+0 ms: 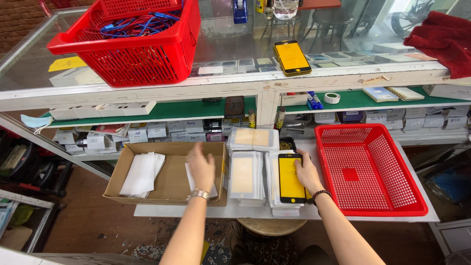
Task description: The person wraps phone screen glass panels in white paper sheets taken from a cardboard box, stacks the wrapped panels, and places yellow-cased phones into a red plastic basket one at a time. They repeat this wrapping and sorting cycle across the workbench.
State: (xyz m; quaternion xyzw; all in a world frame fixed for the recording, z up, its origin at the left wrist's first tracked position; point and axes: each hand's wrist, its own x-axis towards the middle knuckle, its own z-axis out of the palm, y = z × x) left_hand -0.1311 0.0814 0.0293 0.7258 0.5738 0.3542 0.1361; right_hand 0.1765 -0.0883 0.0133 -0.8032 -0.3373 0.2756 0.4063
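Note:
My left hand (201,167) reaches into an open cardboard box (125,169), fingers spread and blurred, resting on or just above a white sleeve (190,175) at the box's right end. A pile of white sleeves (141,174) lies at the box's left. My right hand (308,172) holds the right edge of a yellow-and-black phone screen protector (290,177), which lies on top of a stack of clear packets (284,208). Two more stacks of packets (246,177) stand between the box and that one.
An empty red plastic basket (365,169) sits at the right on the white shelf. Above, a glass counter holds a red basket of blue cables (135,41), a phone-shaped yellow protector (292,57) and a red cloth (441,39). Green shelves hold small boxes, tape and notebooks.

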